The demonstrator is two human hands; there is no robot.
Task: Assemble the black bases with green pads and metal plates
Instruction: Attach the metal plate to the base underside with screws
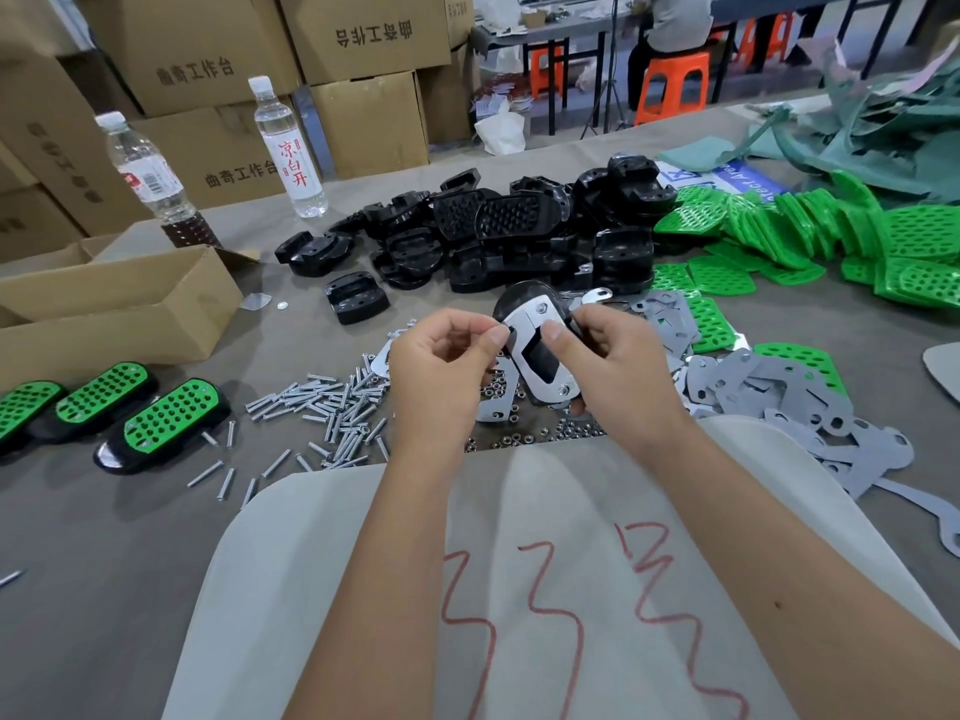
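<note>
At six o'clock a pale cloth (519, 589) with red squiggly marks lies over the near edge of the grey surface (104, 563). Just past it, in the middle, both hands hold one black base (537, 350) up with a shiny metal plate (535, 324) on top. The left hand (441, 366) pinches the plate's left edge with thumb and finger. The right hand (608, 356) curls round the base and its thumb presses on the plate.

Loose screws (332, 407) and small nuts (524, 439) lie under the hands. At nine o'clock sit three finished bases with green pads (161, 423), beside an open cardboard box (119, 309). At three o'clock grey metal plates (779, 397) lie in a heap.

Farther off at twelve o'clock is a pile of black bases (498, 236), and at two o'clock a pile of green pads (831, 236). At eleven o'clock stand two water bottles; the right bottle (285, 148) reads "凉白开". Behind them, stacked boxes (363, 39) read "曲奇工作台".
</note>
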